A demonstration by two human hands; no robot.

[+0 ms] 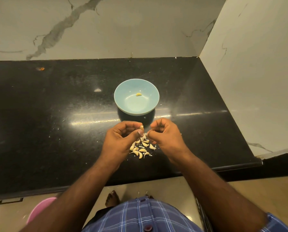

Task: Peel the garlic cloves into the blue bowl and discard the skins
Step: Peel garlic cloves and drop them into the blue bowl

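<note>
While my left hand (123,136) pinches one garlic clove (141,127) between thumb and fingertips, my right hand (163,133) sits just beside it with its fingers curled in, perhaps nipping a scrap of skin, though I cannot tell from the head view whether anything is actually in that grip. Both hands hover above the black counter (56,114), between the blue bowl (123,104) and the pile of cloves (142,148) that lies near the counter's front edge. From up here the bowl holds just one peeled clove (138,94), yellowish and resting near the far side of its floor, so I judge the job barely begun: one done, one in hand, and roughly a dozen left on the counter, most of them apparently in their papery coats. Tiny white flecks of skin are scattered over the dark stone around the pile, and none of that has been gathered or thrown away. Nothing stands between my hands and the bowl, which is close ahead. Behind it rises a marble-patterned wall (106,30), with another wall (257,64) closing the right side. Down at the lower left a pink object (39,210) peeks out below the counter edge, possibly a bin for the skins, but I cannot be sure.
</note>
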